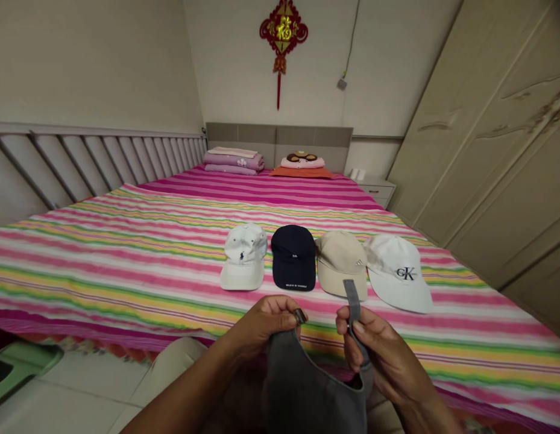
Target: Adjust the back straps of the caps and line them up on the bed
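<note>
A dark grey cap (313, 392) is held low in front of me, its back opening facing up and away. My left hand (275, 319) pinches the small metal buckle (300, 316) at one side of that opening. Between the thumb and fingers of my right hand (374, 340) is the cap's grey strap (352, 298), its free end pointing up. Buckle and strap are apart. Beyond my hands, a row of caps lies on the bed: a white cap (244, 256), a navy cap (293, 256), a beige cap (340, 259) and a white CK cap (399, 271).
The bed (126, 253) has a striped cover. Folded purple bedding (234, 161) and a pink-and-orange pile (302, 166) lie by the headboard (307, 138). A wardrobe (492, 157) stands right, a railing (103, 157) left, and a green stool (26, 364) at lower left.
</note>
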`<state>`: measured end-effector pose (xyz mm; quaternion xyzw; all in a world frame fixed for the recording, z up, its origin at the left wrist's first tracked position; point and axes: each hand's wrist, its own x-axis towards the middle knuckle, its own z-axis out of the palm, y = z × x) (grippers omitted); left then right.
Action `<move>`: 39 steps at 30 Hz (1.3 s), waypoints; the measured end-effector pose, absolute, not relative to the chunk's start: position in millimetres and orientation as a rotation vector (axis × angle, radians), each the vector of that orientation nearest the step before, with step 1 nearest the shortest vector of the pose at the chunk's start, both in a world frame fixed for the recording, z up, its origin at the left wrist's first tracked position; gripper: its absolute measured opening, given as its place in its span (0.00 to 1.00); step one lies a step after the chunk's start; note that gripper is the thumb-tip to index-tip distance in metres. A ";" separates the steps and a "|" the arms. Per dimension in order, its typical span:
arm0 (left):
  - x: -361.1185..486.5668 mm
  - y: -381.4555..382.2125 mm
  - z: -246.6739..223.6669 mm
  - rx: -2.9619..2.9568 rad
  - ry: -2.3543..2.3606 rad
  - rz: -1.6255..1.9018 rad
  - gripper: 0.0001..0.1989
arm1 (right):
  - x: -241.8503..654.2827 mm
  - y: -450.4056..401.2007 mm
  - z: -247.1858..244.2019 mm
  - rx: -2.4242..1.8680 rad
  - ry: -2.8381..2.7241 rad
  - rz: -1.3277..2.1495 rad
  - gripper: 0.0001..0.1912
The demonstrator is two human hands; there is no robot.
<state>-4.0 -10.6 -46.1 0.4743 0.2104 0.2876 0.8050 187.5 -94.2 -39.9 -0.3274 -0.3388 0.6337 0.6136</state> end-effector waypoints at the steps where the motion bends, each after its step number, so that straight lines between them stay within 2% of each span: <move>1: -3.6 -10.9 -45.3 0.999 0.433 0.622 0.10 | 186.1 -93.6 -36.9 -0.788 -0.790 1.454 0.11; 7: 0.4 -15.1 -40.2 0.930 0.364 0.641 0.08 | 178.4 -87.0 -27.6 -0.856 -0.868 1.475 0.10; 17: 4.3 -21.2 -39.0 0.818 0.348 0.680 0.11 | 159.5 -80.9 -28.9 -0.950 -0.981 1.541 0.12; 30: 11.0 -19.7 -46.7 0.744 0.264 0.698 0.12 | 151.2 -78.3 -41.4 -0.815 -0.787 1.736 0.13; 39: 11.7 -18.7 -55.5 0.661 0.350 0.731 0.12 | 149.6 -76.5 -48.9 -0.852 -0.776 1.679 0.13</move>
